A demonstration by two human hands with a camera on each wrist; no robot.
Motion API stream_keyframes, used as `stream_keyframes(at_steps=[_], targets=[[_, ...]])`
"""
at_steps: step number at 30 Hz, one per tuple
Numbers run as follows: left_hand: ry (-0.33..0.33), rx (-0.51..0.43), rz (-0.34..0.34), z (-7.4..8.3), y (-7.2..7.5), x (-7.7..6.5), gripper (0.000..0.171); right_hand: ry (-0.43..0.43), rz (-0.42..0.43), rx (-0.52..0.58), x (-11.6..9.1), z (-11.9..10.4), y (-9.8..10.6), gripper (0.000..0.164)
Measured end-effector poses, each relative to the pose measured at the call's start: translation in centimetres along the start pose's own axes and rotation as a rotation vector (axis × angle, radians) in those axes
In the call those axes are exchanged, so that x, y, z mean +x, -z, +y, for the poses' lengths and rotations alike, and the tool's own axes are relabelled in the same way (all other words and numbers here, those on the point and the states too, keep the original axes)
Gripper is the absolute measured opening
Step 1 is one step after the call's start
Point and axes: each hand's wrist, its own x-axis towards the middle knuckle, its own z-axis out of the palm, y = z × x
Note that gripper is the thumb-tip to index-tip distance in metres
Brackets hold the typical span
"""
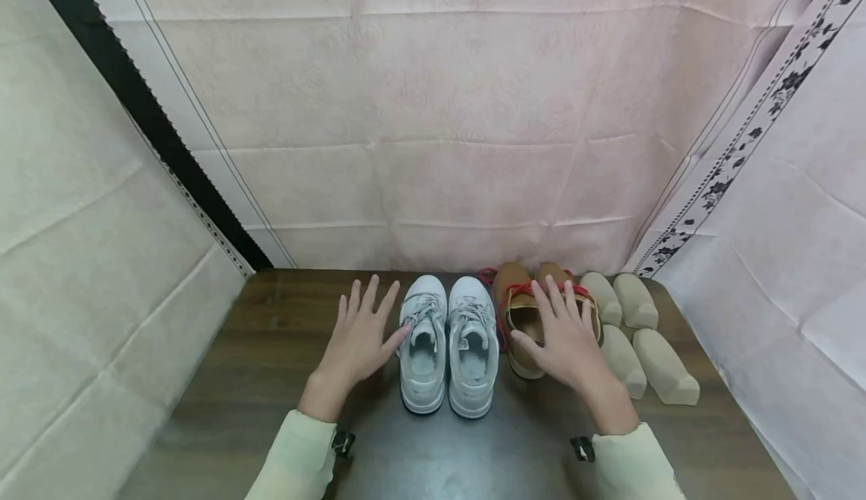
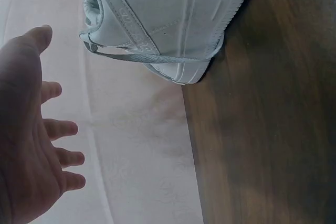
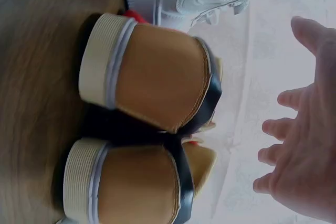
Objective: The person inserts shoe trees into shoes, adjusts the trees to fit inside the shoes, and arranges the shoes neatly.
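Observation:
A pair of white sneakers, the left sneaker [image 1: 423, 380] and the right sneaker [image 1: 471, 387], stands side by side with toes toward the back wall. Left of them my left hand [image 1: 358, 338] hovers with fingers spread; in the left wrist view it holds nothing, near a white sneaker [image 2: 152, 14] with a lace hanging down its side. My right hand [image 1: 561, 334] is spread above a pair of brown shoes [image 1: 513, 278] with red laces, hiding part of them. In the right wrist view that hand is apart from the brown shoes [image 3: 157, 77].
Several cream shoe inserts [image 1: 666, 368] lie at the right of the brown shoes. Everything stands on a dark wood-grain surface [image 1: 271, 380]. Pale cloth covers the back wall [image 1: 440, 109] and both sides; a black strip [image 1: 155, 124] runs down the left corner.

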Motion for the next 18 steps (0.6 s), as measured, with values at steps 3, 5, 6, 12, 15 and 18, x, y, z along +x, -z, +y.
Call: stream_keyframes(at_steps=[3,5,6,12,15,18], targets=[[-0.015,-0.009,0.002,0.1,0.1,0.0,0.080,0.009,0.018,-0.004,-0.4,0.7,0.0,0.096],[-0.025,-0.006,0.007,0.2,0.1,-0.1,0.080,0.025,0.039,-0.006,-0.8,1.1,0.1,0.094],[-0.029,-0.002,0.007,0.2,0.1,-0.1,0.080,0.031,0.049,-0.009,-1.0,1.4,0.1,0.093],[-0.045,0.000,0.004,0.3,0.3,-0.4,0.079,0.066,0.103,-0.046,-1.9,3.0,0.2,0.088],[-0.057,-0.018,0.012,0.4,0.4,-0.5,0.078,0.069,0.108,-0.072,-2.1,3.6,0.4,0.088],[-0.070,-0.043,0.017,0.4,0.3,-0.5,0.079,0.078,0.119,-0.084,-2.3,4.1,0.4,0.088]])
